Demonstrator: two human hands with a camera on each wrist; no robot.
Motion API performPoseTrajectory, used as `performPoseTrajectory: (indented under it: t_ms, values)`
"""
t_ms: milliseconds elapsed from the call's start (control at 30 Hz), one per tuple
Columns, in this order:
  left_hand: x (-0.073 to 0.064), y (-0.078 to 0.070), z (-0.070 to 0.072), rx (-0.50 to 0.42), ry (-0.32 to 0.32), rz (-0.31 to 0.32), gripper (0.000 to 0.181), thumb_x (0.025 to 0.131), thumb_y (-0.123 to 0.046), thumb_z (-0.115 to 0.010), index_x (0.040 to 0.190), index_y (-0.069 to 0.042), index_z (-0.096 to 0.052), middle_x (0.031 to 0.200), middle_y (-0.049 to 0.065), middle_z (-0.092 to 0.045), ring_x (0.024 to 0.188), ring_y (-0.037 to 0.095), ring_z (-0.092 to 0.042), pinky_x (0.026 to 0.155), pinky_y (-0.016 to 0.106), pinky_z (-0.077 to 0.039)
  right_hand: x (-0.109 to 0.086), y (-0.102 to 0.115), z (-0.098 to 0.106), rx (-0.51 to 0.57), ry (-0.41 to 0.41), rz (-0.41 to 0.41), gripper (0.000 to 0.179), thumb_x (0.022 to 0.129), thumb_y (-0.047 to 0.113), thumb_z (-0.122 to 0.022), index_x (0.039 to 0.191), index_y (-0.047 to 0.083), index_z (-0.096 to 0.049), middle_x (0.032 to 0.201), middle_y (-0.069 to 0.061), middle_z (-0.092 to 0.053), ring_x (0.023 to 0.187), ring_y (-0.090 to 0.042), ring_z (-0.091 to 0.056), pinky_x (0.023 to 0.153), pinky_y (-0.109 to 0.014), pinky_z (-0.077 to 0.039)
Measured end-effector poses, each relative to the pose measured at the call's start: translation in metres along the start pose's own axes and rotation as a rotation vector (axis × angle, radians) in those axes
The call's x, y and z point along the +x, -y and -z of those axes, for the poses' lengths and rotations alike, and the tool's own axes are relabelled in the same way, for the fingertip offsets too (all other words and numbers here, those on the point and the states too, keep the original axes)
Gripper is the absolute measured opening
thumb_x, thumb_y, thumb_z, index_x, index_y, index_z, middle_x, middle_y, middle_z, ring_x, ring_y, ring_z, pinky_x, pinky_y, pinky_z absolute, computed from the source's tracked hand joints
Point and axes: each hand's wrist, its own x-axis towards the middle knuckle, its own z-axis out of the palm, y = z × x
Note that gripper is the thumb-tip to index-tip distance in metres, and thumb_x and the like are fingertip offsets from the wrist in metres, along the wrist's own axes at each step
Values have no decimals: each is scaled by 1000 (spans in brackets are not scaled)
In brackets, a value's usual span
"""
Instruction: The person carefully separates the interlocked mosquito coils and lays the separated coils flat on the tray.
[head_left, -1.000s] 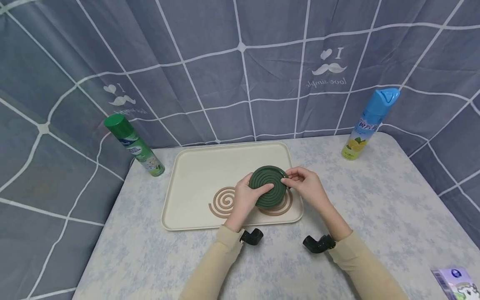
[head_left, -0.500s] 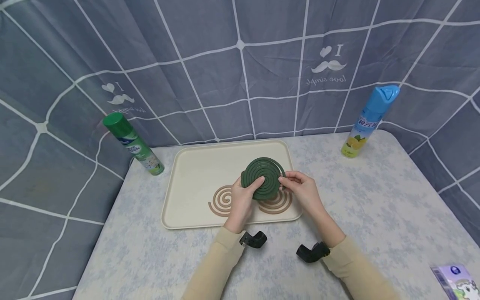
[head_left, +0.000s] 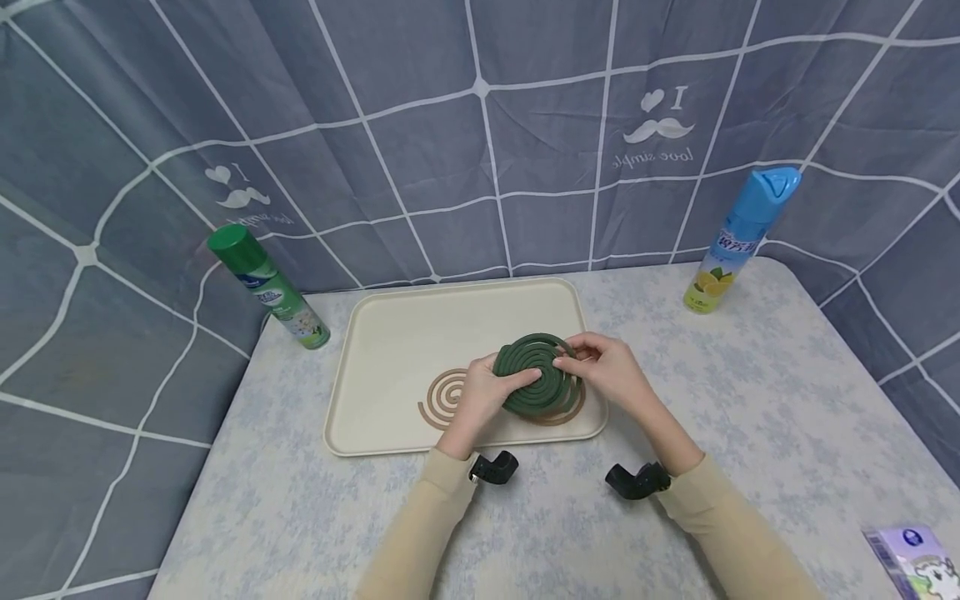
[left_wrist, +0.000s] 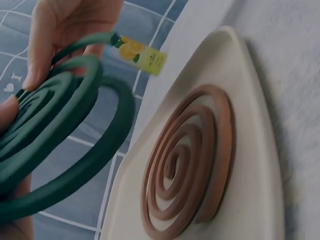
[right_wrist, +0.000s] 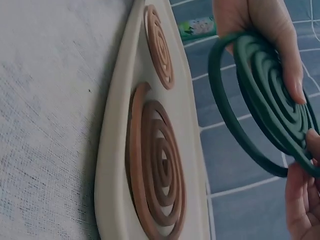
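Over the right part of a cream tray [head_left: 405, 333], both hands hold a dark green mosquito coil [head_left: 556, 390]. My left hand [head_left: 482, 396] grips its left side, thumb lying across the top face. The right hand [head_left: 611, 371] pinches the strands at the right edge between thumb and fingers. In the left wrist view the green coil [left_wrist: 75, 127] has its outer turns spread apart, and one strand loops out from the rest. Two brown mosquito coils lie flat on the tray: the right one [right_wrist: 136, 145] under the green coil, the left one [right_wrist: 159, 47] partly behind the left wrist.
A green spray can [head_left: 273, 292] stands left of the tray. Toward the back right is a blue and yellow spray can [head_left: 735, 250]. A purple tissue pack [head_left: 915, 562] lies at the table's front right. A grey curtain [head_left: 420, 67] hangs behind the table.
The green coil rose slightly toward the left, then came back down to the right. Its turns have spread apart at the right side, where they lay closer together before.
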Motion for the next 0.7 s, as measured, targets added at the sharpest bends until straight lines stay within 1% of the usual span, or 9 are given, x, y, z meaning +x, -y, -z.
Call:
performPoseTrajectory:
  t_ms: [100, 233, 333, 367, 433, 533, 567, 600, 700]
  values:
    - [0, 0, 2, -12, 3, 14, 35, 83, -24, -80, 112, -5, -73, 106, 12, -74, 100, 20, -69, 93, 34, -55, 0, 0, -2, 26, 3, -19, 25, 85, 20, -78, 103, 3, -72, 84, -4, -67, 75, -13, -58, 64, -22, -49]
    - [0, 5, 0, -99, -56, 67, 39, 86, -24, -77, 118, -3, -70, 115, 13, -72, 111, 24, -66, 99, 36, -53, -2, -4, -9, 94, -29, -50, 28, 87, 22, -76, 105, 2, -71, 81, -3, -69, 75, -15, -63, 66, -23, -51]
    - [-2, 9, -2, -161, -104, 81, 40, 87, -23, -75, 120, -1, -68, 118, 15, -70, 113, 24, -64, 99, 36, -53, -4, -7, -16, 159, -41, -87, 31, 88, 24, -76, 108, 1, -70, 80, -2, -69, 76, -19, -66, 70, -29, -55]
    - [-2, 10, -3, -169, -115, 75, 40, 87, -22, -75, 120, -1, -67, 118, 15, -70, 113, 25, -65, 98, 36, -53, -5, -7, -17, 178, -41, -98, 33, 88, 24, -76, 109, 1, -70, 80, -1, -69, 76, -19, -67, 72, -31, -57]
    - [-3, 10, -2, -170, -127, 59, 40, 87, -22, -76, 120, -1, -68, 117, 16, -70, 110, 24, -66, 97, 35, -54, -6, -8, -19, 202, -38, -119, 34, 87, 24, -76, 110, 0, -69, 80, 0, -69, 76, -16, -67, 75, -35, -58]
    - [-3, 10, 1, -129, -126, 36, 38, 86, -24, -77, 116, -2, -70, 113, 15, -72, 105, 21, -67, 94, 34, -55, -6, -7, -19, 199, -19, -117, 34, 87, 22, -77, 112, 0, -69, 84, 1, -71, 76, -9, -66, 78, -35, -59]
    - [-3, 10, 2, -107, -122, 30, 38, 85, -25, -77, 114, -2, -71, 111, 14, -73, 104, 20, -67, 93, 34, -55, -6, -7, -18, 191, -8, -110, 34, 86, 22, -77, 112, 1, -69, 87, -1, -71, 76, -8, -66, 78, -35, -59]
    - [-3, 10, 4, -85, -116, 25, 37, 85, -26, -78, 112, -2, -72, 109, 13, -73, 102, 19, -67, 92, 34, -56, -5, -6, -17, 175, 3, -100, 34, 86, 21, -77, 112, 1, -69, 88, -3, -72, 77, -10, -67, 77, -33, -59]
    - [-3, 8, 8, -15, -79, 9, 35, 84, -28, -79, 108, -3, -74, 105, 13, -75, 99, 20, -69, 90, 33, -56, -4, -3, -13, 94, 30, -60, 33, 85, 22, -78, 112, 6, -70, 93, -6, -72, 82, -13, -65, 73, -29, -55]
